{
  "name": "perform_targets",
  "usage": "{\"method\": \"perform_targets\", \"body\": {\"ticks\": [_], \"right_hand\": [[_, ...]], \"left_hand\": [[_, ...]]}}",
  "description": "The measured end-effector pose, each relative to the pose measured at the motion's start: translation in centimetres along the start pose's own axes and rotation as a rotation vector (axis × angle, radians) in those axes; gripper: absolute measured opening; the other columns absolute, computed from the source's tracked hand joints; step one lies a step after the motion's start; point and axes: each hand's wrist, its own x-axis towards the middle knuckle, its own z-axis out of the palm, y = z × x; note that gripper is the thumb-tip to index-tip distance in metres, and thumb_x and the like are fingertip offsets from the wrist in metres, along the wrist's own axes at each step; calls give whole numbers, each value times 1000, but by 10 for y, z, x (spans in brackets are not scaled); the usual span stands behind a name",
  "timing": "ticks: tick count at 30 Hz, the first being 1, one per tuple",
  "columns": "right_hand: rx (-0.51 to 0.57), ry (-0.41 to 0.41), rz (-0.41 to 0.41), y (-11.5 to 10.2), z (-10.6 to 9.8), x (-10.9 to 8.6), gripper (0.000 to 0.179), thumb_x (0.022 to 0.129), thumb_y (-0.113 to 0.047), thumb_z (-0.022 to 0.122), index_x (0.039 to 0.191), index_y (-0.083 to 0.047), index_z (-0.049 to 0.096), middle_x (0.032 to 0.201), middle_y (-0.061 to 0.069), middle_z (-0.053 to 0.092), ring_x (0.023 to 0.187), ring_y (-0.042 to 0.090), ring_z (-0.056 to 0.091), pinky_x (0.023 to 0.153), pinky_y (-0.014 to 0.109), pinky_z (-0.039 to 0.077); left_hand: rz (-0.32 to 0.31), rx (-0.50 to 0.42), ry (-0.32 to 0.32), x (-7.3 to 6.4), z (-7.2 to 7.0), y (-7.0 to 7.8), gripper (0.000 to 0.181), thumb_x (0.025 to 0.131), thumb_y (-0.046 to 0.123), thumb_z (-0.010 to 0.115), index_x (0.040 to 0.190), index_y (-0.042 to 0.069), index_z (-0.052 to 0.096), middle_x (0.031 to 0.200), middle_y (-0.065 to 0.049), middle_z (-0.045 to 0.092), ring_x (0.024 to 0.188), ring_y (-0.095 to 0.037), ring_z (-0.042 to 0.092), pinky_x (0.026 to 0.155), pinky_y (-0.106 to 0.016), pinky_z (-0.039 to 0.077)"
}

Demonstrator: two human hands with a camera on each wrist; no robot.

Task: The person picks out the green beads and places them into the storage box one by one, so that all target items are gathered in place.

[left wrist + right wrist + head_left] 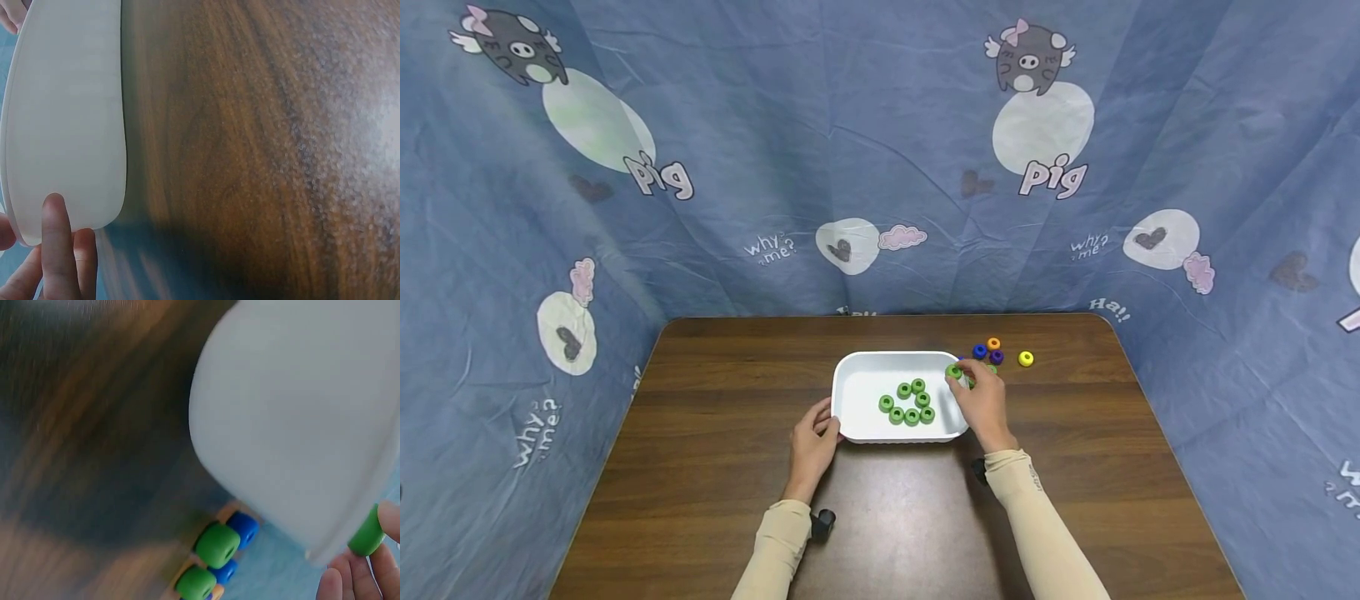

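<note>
A white tray stands on the table with several green beads lying inside it. My left hand holds the tray's left end, thumb at the rim and fingers against the outer wall; in the left wrist view a finger lies along that white wall. Over the tray's right end, my right hand pinches a green bead between thumb and fingers. The same held bead shows beside the tray's rim in the right wrist view, where the hand is partly cut off.
Just right of the tray lie loose beads: blue, orange, purple and yellow. Green beads sit among them, partly behind my right hand in the head view. A patterned blue curtain surrounds the brown wooden table.
</note>
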Motion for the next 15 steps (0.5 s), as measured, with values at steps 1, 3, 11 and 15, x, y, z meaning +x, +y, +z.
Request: {"method": "perform_targets", "body": {"ticks": [1, 3, 11, 15], "right_hand": [[-1, -2, -11, -1, 2, -1, 27, 82, -11, 80, 107, -2, 73, 105, 17, 75, 99, 34, 70, 90, 46, 60], [-10, -9, -33, -2, 6, -3, 25, 83, -11, 80, 105, -2, 73, 104, 16, 75, 97, 34, 70, 90, 45, 60], [-45, -31, -109, -6, 16, -8, 23, 81, -9, 80, 102, -3, 73, 99, 15, 74, 93, 33, 69, 84, 46, 59], [-104, -65, -141, -4, 22, -9, 21, 81, -8, 80, 99, -3, 73, 97, 15, 75, 90, 31, 69, 81, 45, 59]], "left_hand": [[0, 4, 0, 0, 0, 0, 44, 93, 5, 57, 138, 3, 59, 124, -24, 69, 110, -34, 70, 72, -19, 63], [0, 9, 0, 0, 0, 0, 44, 94, 4, 56, 138, 3, 59, 124, -24, 69, 110, -34, 70, 72, -19, 63], [2, 13, 4, 0, 0, 0, 44, 94, 5, 57, 138, 4, 59, 124, -23, 69, 110, -33, 70, 71, -18, 62], [5, 17, 5, 0, 0, -1, 44, 94, 5, 57, 137, 3, 59, 124, -23, 69, 109, -33, 70, 71, -17, 62]]}}
